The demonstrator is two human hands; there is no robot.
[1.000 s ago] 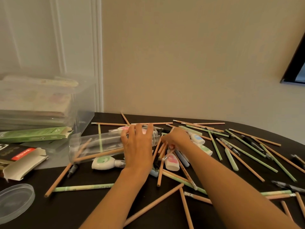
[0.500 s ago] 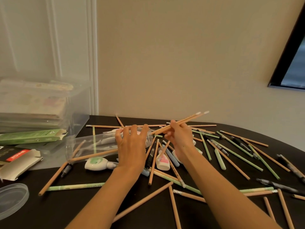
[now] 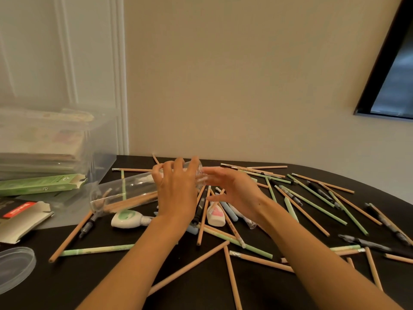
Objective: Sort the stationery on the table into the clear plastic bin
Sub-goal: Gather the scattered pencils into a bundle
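Obs.: dark table (image 3: 201, 276) strewn with loose stationery: plain wooden and pale green pencils, black pens (image 3: 380, 242), and white correction-tape dispensers, one green-marked (image 3: 125, 218).

Left hand (image 3: 176, 191): fingers curled over a clear cylindrical plastic tube (image 3: 125, 193) near its right-hand end, gripping it. The tube lies slanted, with that end higher. A bundle of wooden pencils (image 3: 136, 199) sits inside it.

Right hand (image 3: 232, 189): fingers straight and spread, holding nothing, just beside the raised end of the tube.

Large clear plastic bin (image 3: 100, 162): stands at the far left of the table, well apart from both hands, with stacked paper goods inside. Most of the stationery is still outside it.

Judgement: pencils are being collected in the tube first; the sort is at an early stage.

Risks:
- Smooth round tube held by one hand from above. It could roll or slip, and if the raised end dips the pencils would slide back out.
- Both forearms pass over loose pencils. A sweeping reach could push some off the near edge.
- The bin looks well filled already, so long pencils may not lie flat in it.
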